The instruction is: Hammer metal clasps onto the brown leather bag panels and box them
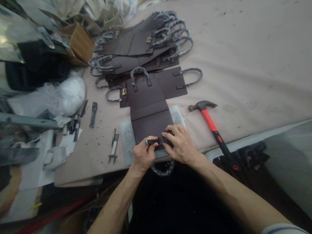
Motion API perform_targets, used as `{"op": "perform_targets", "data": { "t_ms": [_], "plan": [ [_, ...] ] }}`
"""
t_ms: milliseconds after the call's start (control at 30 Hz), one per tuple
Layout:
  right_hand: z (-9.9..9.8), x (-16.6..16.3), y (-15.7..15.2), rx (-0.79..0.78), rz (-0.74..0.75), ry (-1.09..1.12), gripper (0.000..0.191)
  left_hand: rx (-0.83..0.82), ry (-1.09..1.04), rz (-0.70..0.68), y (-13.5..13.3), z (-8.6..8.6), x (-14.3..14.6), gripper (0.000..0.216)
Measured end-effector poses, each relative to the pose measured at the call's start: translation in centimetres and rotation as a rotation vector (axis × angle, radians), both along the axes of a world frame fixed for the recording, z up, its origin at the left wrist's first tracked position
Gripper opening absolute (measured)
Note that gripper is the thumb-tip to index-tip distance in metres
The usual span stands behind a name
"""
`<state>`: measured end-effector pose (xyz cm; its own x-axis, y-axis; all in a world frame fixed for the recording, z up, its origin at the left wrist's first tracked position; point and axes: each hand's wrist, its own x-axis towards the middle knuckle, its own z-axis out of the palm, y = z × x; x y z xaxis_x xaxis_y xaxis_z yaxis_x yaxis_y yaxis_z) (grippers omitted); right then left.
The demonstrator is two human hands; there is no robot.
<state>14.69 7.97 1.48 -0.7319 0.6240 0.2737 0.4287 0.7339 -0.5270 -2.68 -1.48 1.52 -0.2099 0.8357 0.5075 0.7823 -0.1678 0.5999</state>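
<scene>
A dark brown handbag panel (152,106) lies flat, its near end under both hands. In my left hand (144,154) is a short dark metal punch (151,142), gripped between thumb and fingers, its end close to the panel. My right hand (180,144) has its fingers bent around a dark part of the panel's near edge; the exact spot is partly hidden. One wrapped handle (164,169) hangs over the table edge below the hands. Under the panel is a grey speckled slab (126,138).
A claw hammer (210,121) with a red and black handle lies at right, reaching past the table edge. More brown bag panels (138,40) are piled behind. At left are a two-pronged metal tool (113,149), a dark tool (93,115) and plastic bags (71,92).
</scene>
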Motion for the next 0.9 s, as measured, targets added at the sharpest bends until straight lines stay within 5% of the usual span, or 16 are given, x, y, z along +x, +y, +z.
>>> {"op": "perform_targets", "data": {
  "t_ms": [267,367,467,567,633,733,900],
  "plan": [
    [0.3,0.8,0.1,-0.023,-0.009,0.163,0.032,0.001,0.017,-0.053,0.1,-0.5,0.1,0.015],
    [0.3,3.9,1.2,0.065,-0.242,0.17,0.03,-0.034,0.003,-0.045,0.1,-0.8,0.0,0.013],
    [0.3,8.0,2.9,0.128,-0.523,-0.1,0.035,-0.056,-0.013,-0.046,0.3,-0.9,0.0,0.013],
    [0.6,10.7,4.3,-0.098,-0.664,-0.305,0.024,-0.062,-0.06,-0.057,0.5,-1.0,0.1,0.012],
    [1.2,11.0,4.9,-0.416,-0.697,-0.204,0.008,-0.056,-0.087,-0.059,0.6,-1.0,0.1,0.011],
    [2.8,9.8,5.1,-0.784,-0.615,0.009,0.019,-0.051,-0.098,-0.054,0.6,-1.2,0.1,0.011],
    [7.6,7.4,3.3,-0.959,-0.47,0.139,0.022,-0.02,-0.071,-0.061,0.7,-1.7,0.1,0.013]
  ]
}}
